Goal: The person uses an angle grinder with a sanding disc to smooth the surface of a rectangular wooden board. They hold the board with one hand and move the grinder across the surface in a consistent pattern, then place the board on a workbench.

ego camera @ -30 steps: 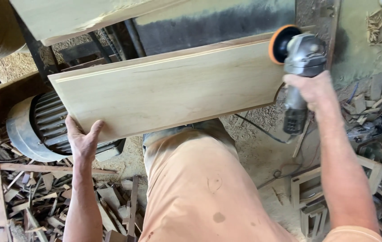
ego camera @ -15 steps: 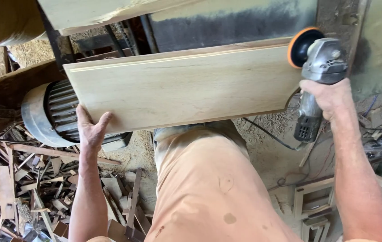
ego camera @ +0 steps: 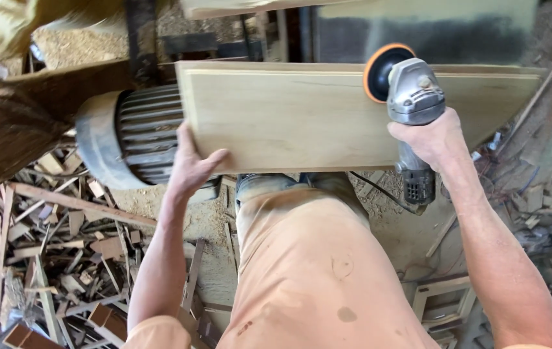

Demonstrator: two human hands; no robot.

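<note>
A long pale wooden board [ego camera: 302, 116] lies across my raised knee, its flat face turned up. My left hand [ego camera: 193, 165] grips its near edge close to the left end. My right hand [ego camera: 432, 137] holds a grey angle grinder [ego camera: 413, 103] by its body. The grinder's orange-rimmed sanding disc [ego camera: 379, 71] rests on the board near its far edge. A black cord trails from the grinder's tail toward the floor.
A grey ribbed electric motor [ego camera: 120, 139] sits just behind the board's left end. Wood offcuts [ego camera: 49, 252] are heaped on the floor at left. Sawdust and small wooden frames [ego camera: 444, 300] lie at right. A dark timber beam [ego camera: 23, 110] crosses the upper left.
The board has shifted right and levelled out. The grinder has moved from the board's right end to a spot further in along the far edge. My left hand stays on the near edge.
</note>
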